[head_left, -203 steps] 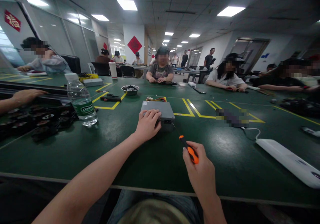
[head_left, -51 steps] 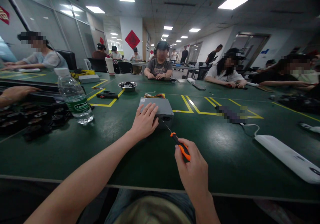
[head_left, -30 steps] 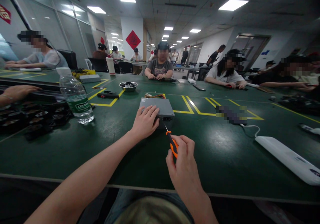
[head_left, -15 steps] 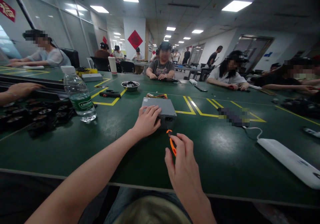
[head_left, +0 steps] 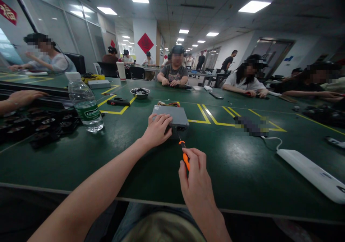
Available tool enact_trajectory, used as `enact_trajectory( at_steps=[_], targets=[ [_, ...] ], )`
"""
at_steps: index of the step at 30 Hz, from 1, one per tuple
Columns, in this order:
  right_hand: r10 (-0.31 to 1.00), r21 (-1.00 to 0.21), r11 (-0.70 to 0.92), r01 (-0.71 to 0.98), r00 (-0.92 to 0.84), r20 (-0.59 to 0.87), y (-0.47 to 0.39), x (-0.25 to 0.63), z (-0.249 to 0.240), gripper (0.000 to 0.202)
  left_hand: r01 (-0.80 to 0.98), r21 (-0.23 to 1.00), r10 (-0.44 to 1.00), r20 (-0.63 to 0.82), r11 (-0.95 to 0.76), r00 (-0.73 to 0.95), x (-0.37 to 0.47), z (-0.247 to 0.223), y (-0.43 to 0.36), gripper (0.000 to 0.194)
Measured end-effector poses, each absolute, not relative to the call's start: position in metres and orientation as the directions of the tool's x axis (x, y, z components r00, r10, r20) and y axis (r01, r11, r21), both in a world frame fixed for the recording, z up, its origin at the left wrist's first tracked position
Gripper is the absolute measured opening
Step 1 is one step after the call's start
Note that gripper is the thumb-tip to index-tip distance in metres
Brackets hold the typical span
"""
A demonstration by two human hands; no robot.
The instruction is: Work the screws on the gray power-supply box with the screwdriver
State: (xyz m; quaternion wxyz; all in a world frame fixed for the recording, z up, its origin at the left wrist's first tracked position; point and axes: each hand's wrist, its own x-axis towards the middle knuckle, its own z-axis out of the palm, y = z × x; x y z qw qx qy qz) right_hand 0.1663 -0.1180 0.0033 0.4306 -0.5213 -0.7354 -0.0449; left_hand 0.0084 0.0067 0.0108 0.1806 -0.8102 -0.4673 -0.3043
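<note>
A grey metal power supply box (head_left: pixel 176 115) lies on the green table (head_left: pixel 151 177), its coloured cables (head_left: pixel 168 104) at the far side. My left hand (head_left: pixel 158 128) rests on its near left part, fingers over the top and side. My right hand (head_left: pixel 195 170) is closed round the handle of an orange and black screwdriver (head_left: pixel 185 159). The shaft points up and away to the box's near face, below the power socket. Whether the tip touches a screw is too small to tell.
A water bottle (head_left: pixel 87 105) and black fans (head_left: pixel 43 125) stand left. Beyond are a metal bowl (head_left: pixel 140 92) and a black tool (head_left: pixel 118 101). A white power bank (head_left: pixel 309 173) lies right. Another person's hand (head_left: pixel 25 98) is at the left edge; people sit around.
The box has shifted slightly left and its near end looks tilted differently. My left hand moved with it. My right hand and the screwdriver have moved slightly left and down.
</note>
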Motion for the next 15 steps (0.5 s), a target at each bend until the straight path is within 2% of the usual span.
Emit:
enact_trajectory(
  at_steps=[7,12,15],
  targets=[
    [0.751,-0.438,0.418,0.796,-0.031,0.660,-0.1183,0.1694,0.0007,0.031,0.872,-0.001,0.653,0.662,-0.489,0.367,0.0097,0.0119,0.0055,0.035],
    [0.820,-0.431,0.337,0.837,-0.036,0.572,-0.1149,0.1711,-0.0036,0.033,0.872,0.001,0.647,0.670,-0.490,0.363,0.0103,0.0119,0.0051,0.034],
    [0.805,-0.397,0.351,0.848,-0.056,0.591,-0.1130,0.1657,-0.0057,0.028,0.873,-0.008,0.643,0.673,-0.488,0.366,0.0103,0.0114,0.0056,0.034]
  ],
)
